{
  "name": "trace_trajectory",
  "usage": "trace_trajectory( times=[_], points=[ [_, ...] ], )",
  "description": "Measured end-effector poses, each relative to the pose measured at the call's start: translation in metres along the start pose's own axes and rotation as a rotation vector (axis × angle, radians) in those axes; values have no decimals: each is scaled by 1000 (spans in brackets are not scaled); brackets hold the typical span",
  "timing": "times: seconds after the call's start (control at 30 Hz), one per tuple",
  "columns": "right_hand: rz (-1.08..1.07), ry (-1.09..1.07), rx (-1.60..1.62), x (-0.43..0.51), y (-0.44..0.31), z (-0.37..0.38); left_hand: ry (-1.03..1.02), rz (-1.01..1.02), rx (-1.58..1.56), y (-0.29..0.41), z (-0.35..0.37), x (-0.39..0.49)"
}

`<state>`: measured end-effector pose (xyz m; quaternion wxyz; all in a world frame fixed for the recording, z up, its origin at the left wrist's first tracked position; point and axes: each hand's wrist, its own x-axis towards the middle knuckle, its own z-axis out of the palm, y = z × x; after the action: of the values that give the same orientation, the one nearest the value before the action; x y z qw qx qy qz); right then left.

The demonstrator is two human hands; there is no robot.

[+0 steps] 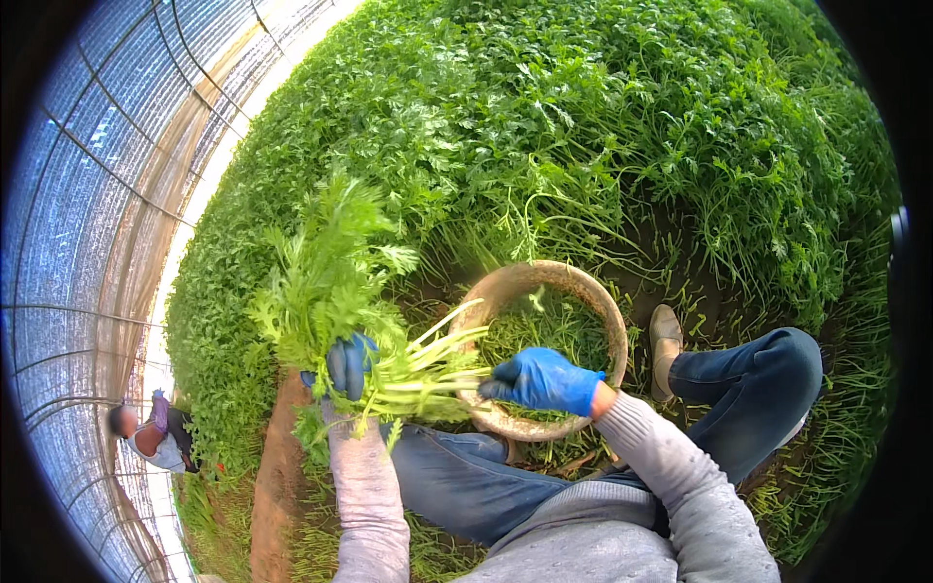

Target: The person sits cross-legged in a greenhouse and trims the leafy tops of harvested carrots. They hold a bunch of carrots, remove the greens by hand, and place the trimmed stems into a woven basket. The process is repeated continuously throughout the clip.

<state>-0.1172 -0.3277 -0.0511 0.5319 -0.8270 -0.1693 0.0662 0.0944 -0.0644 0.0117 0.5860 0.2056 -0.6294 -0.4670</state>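
My left hand (pixel 348 366), in a blue glove, is closed around a bunch of leafy greens (pixel 328 277) with lobed leaves. The leaves fan out up and to the left, slightly blurred, while the pale cut stems (pixel 430 364) point right. My right hand (pixel 543 380), also gloved in blue, is at the stem ends, with its fingertips drawn together; whether it pinches a stem is unclear. Below that hand stands a round, worn basin (pixel 618 321) between my legs. Loose green trimmings (pixel 547 331) lie inside it.
A dense bed of the same greens (pixel 525 109) fills the ground ahead. Cut stubble (pixel 685 291) covers soil near my shoe (pixel 665 350). A bare dirt strip (pixel 275 481) runs at left. Another person (pixel 157 433) is beside the greenhouse's sheeted wall (pixel 80 240).
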Motion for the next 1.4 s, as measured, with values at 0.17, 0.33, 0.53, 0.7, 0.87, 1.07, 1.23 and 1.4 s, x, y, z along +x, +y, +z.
trace_trajectory(
  times=[0.17, 0.33, 0.53, 0.7, 0.87, 1.07, 1.23, 1.4],
  points=[
    [758, 127, -370, -52, 69, -2, 231, 52, -22, 19, 19, -13],
    [476, 422, 306, -61, 33, -22, 860, 98, 119, 14, 51, -40],
    [19, 167, 49, 7, -6, 25, 823, 253, -179, 0, 35, -9],
    [894, 326, -65, -45, 82, 28, 1797, 457, 270, 3, 41, -23],
    [547, 678, 360, -43, 58, -2, 1752, 484, 19, -1, 35, -33],
    [227, 329, 288, 29, -2, 30, 1753, 421, -98, -13, 25, -11],
    [787, 314, -156, -20, 84, 43, 1807, 546, -52, -7, 24, -23],
    [585, 707, 51, -43, 87, 31, 2058, 568, -72, -4, 19, -37]
  ],
)
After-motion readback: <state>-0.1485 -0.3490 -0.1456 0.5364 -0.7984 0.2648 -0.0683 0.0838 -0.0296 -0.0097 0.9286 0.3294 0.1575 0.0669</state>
